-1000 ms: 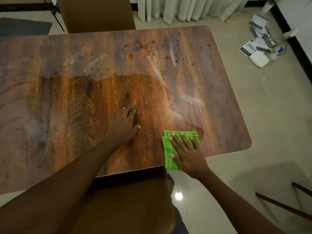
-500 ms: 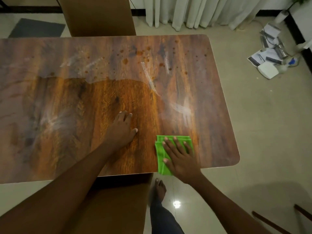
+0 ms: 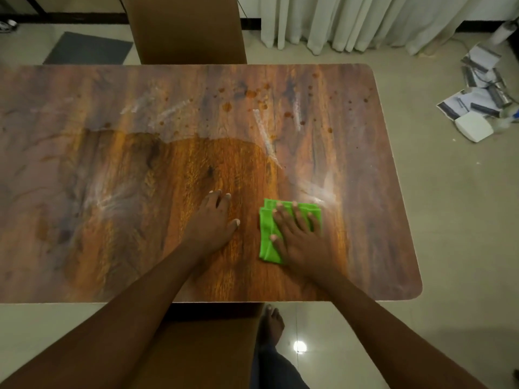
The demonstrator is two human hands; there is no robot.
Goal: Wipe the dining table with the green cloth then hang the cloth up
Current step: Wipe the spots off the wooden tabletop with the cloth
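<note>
While right hand [image 3: 302, 237] presses flat on green cloth [image 3: 268, 234], wipe is mid-way, judging by spots left far side.
Cloth folded, on dining table [image 3: 84, 192] near the front-right edge, fingers spread on top, not clamped. Left hand [image 3: 213, 223] flat on bare wood, fingers loosely together, bracing. Cloth looks soft, light, limp; likely slides easily. For hanging, pinch an edge or corner.

The right hand [image 3: 302, 237] covers much of the green cloth [image 3: 266, 234]. The desk [image 3: 84, 192] runs off the left edge; the floor clutter [image 3: 477, 91] is too small to identify.
</note>
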